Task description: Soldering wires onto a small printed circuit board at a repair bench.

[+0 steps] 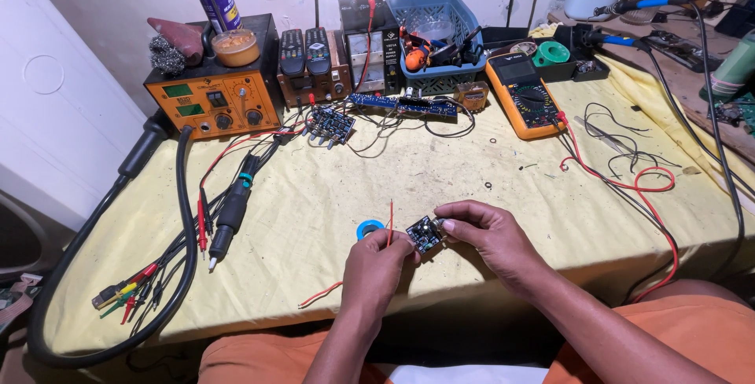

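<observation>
while a yellow-covered tabletop [330,195] lies crowded with repair gear, a person seated at its near edge works over a small circuit board [425,234]. from the left: one orange soldering station [214,97] with a black hose looping down to the tabletop's edge, two remote controls [305,51] lying on a brown box, one blue plastic basket [440,26] of tools, one orange multimeter [524,95] with a red lead trailing right. at centre, the left hand [376,268] has its grip pinched together on one thin red wire [389,223], which stands upright from the fingertips and trails away below the wrist. just behind it sits one blue roll of tape [367,229]. the right hand [491,235] has its grip clamped on the board's right edge, holding it just above the cloth, touching or nearly touching the wire. the board looks light, stiff and fragile, best held by its bare edges, clear of the components; the wire looks limp and slippery, best pinched close to its end. one board and one wire are in hand.
</observation>
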